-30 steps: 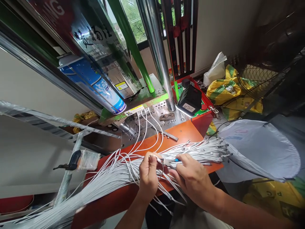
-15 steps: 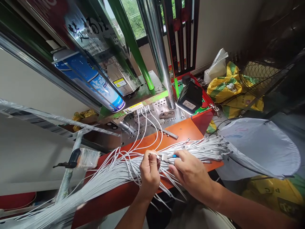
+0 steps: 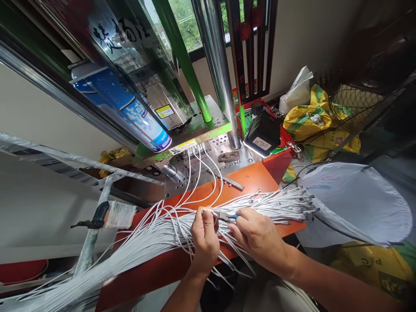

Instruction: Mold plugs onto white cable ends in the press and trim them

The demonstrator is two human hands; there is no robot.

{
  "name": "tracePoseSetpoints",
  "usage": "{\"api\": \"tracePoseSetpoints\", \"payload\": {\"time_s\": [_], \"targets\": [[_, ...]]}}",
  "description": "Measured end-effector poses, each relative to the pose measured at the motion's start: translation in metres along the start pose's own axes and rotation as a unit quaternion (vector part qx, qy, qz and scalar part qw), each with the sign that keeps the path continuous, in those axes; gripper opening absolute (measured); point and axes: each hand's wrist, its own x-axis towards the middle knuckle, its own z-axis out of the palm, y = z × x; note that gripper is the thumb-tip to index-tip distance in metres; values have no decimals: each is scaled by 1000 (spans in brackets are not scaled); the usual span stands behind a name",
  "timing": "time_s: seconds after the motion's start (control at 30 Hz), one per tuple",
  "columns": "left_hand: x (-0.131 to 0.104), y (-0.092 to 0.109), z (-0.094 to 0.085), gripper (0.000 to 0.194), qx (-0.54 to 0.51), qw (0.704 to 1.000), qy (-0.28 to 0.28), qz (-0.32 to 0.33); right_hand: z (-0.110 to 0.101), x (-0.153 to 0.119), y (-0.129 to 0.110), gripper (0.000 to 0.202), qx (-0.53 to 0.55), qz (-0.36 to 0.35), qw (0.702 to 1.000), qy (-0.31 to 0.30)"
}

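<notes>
My left hand (image 3: 205, 232) is closed on the end of a white cable, pinched between thumb and fingers. Pliers with blue handles (image 3: 225, 216) are gripped in my right hand (image 3: 260, 238); their jaws are at the cable end by my left fingertips. Beneath both hands a large bundle of white cables (image 3: 139, 247) lies across the orange tabletop (image 3: 256, 177), its connector ends at the right. Several white cables run up from the bundle into the press's metal mold (image 3: 196, 149).
Behind the hands stands a green press with steel columns (image 3: 216, 56) and a blue spray can (image 3: 123, 106). A metal bar (image 3: 232, 182) lies on the tabletop. At the right are a red box (image 3: 276, 162), yellow bags (image 3: 307, 117) and a white cloth hoop (image 3: 354, 199).
The pliers' jaws have turned slightly and look darker. My right hand has shifted a little left and down; my left hand stays nearly in place. The view has shifted slightly.
</notes>
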Motion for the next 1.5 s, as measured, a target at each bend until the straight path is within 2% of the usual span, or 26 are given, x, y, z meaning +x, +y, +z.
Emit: {"api": "tracePoseSetpoints", "payload": {"time_s": [0.07,0.13,0.17,0.23,0.3,0.33,0.37,0.4,0.43,0.53,0.6,0.67,0.77,0.83,0.87,0.97,1.0,1.03,1.07,1.1,1.17,1.2,1.23,1.27,1.33,1.5], "targets": [[2,0,-2,45,-6,1000,-13,-8,-5,2,2,42,69,21,997,-36],[4,2,-5,46,-27,998,-51,-28,-12,3,4,49,192,71,973,-104],[5,5,-6,47,-48,995,-80,-45,-15,4,6,53,269,101,947,-144],[7,11,-9,48,-104,980,-140,-94,-17,4,10,59,416,152,871,-213],[10,19,-11,49,-154,959,-181,-152,-15,2,14,63,516,181,800,-248],[12,22,-12,50,-168,950,-193,-178,-13,1,16,64,542,189,778,-254],[13,23,-13,51,-174,943,-204,-199,-11,0,17,64,552,191,771,-255],[14,23,-14,51,-171,939,-211,-210,-9,-1,17,64,544,187,778,-251],[15,22,-15,51,-160,940,-214,-210,-8,-2,17,63,518,179,801,-240],[14,12,-18,51,-86,968,-180,-152,-6,-5,12,55,352,132,911,-169],[11,4,-19,51,-28,987,-127,-97,-6,-6,6,50,241,97,958,-118],[9,0,-18,52,6,994,-87,-73,-7,-6,2,46,179,68,978,-80],[8,6,-16,55,-29,985,-106,-135,-10,-4,5,45,172,64,981,-67],[9,16,-16,57,-95,958,-167,-213,-14,-1,14,52,261,98,951,-131],[10,22,-17,59,-128,938,-204,-248,-16,1,19,56,329,120,919,-180],[12,36,-22,63,-201,879,-296,-315,-22,7,33,64,506,175,789,-302],[12,37,-23,63,-214,870,-307,-321,-23,8,34,65,532,184,761,-322],[12,38,-24,62,-218,871,-305,-318,-24,9,34,66,540,186,752,-329],[12,37,-23,61,-215,881,-291,-306,-24,9,32,65,527,181,766,-322],[12,35,-22,59,-205,897,-268,-287,-24,9,29,63,492,167,801,-297],[11,28,-17,56,-180,936,-194,-234,-21,6,19,57,362,118,901,-208],[11,25,-14,56,-170,952,-148,-206,-18,3,13,52,281,93,942,-155],[10,22,-10,56,-166,963,-105,-183,-14,0,8,48,206,73,970,-109],[9,19,-7,57,-165,970,-64,-165,-10,-3,3,44,146,58,985,-72],[6,14,0,58,-164,975,-2,-152,0,-9,-4,40,76,42,996,-25],[2,4,7,55,-151,975,75,-146,15,-13,-13,34,20,30,999,32]]}}
